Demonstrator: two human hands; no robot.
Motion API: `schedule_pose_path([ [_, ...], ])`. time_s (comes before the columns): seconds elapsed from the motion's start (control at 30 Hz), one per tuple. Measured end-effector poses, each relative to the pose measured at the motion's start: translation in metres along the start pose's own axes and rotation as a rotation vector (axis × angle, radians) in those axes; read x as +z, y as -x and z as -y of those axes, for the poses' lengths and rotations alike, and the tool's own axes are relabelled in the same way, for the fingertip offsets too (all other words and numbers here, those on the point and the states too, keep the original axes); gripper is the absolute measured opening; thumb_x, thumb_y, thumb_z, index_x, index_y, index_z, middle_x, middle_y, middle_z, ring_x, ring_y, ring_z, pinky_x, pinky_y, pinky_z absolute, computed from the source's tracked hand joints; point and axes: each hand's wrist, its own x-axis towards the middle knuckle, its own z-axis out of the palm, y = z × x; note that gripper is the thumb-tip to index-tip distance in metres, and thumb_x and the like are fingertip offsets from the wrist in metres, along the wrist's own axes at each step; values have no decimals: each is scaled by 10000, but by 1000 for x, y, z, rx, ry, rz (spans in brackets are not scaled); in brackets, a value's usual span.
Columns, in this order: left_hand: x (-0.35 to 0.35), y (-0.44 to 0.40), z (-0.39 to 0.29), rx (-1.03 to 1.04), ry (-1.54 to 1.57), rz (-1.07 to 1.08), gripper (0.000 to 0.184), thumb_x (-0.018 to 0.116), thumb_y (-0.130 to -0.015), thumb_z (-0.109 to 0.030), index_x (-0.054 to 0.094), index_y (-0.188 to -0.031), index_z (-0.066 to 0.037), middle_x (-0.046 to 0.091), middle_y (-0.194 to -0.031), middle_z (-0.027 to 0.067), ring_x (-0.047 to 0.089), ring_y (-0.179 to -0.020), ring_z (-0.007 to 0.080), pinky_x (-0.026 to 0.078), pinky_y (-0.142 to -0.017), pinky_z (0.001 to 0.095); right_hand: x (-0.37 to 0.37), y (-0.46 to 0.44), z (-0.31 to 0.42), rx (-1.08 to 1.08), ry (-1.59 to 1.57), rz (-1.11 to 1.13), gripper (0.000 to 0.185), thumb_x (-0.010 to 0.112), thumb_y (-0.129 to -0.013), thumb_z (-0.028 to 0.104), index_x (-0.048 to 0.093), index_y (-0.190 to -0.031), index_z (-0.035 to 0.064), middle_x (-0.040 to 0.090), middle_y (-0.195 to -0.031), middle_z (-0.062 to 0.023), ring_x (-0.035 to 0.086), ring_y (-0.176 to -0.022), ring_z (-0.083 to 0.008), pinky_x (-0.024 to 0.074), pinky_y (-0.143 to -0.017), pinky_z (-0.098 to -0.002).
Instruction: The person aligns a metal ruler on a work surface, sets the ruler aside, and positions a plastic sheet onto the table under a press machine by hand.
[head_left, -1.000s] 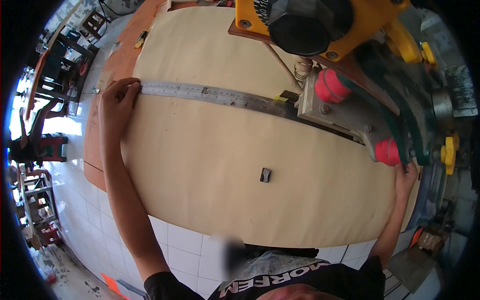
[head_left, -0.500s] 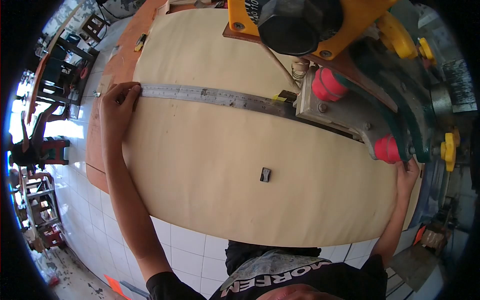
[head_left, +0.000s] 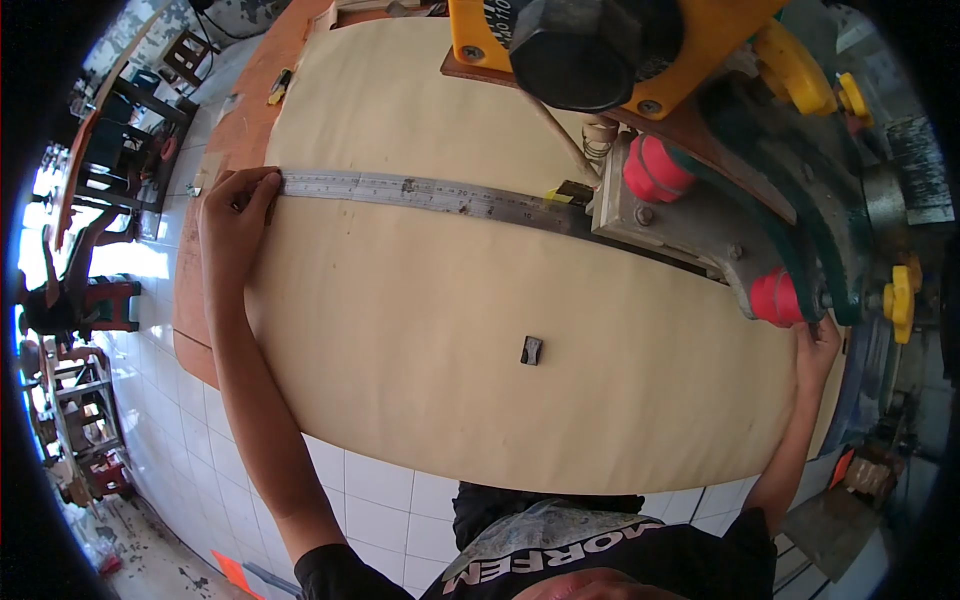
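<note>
A long steel ruler [head_left: 430, 193] lies across a large sheet of tan paper [head_left: 420, 330]. At the ruler's left end, near the sheet's left edge, my left hand [head_left: 237, 205] is closed, with thumb and fingertips pinching the end. The ruler's right end runs under a green and yellow cutting machine [head_left: 690, 215]. My right hand [head_left: 818, 350] is at the sheet's right edge, just below a red knob [head_left: 777, 297]. Its fingers look curled, but the tips are partly behind the machine, so what they hold is hidden. A small dark pencil sharpener [head_left: 531, 350] rests on the paper.
The machine's large black knob [head_left: 575, 55] overhangs the top of the sheet. A yellow utility knife [head_left: 280, 87] lies on the brown board [head_left: 240, 130] at the left. Stools [head_left: 112, 300] and a seated person are on the tiled floor [head_left: 375, 490] beyond.
Almost nothing differs. The view has shifted very slightly; both hands, the ruler and the paper stay in place.
</note>
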Motion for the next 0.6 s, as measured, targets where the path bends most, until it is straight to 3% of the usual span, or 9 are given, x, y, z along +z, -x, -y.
schedule_pose_path([
  [0.3,0,0,4,8,11,2,193,758,-928,-162,785,-1045,-10,678,-849,61,583,-717,120,475,-692,284,-2,0,0,39,34,-6,220,729,-944,56,698,-1117,-77,740,-1087,-72,645,-981,-131,487,-883,-290],
  [0.6,-3,0,-1,-19,13,26,185,760,-924,-168,785,-1037,-25,668,-832,58,577,-716,124,465,-690,287,0,-1,0,36,2,-19,200,707,-940,28,700,-1111,-77,736,-1103,-76,644,-998,-141,485,-898,-295],
])
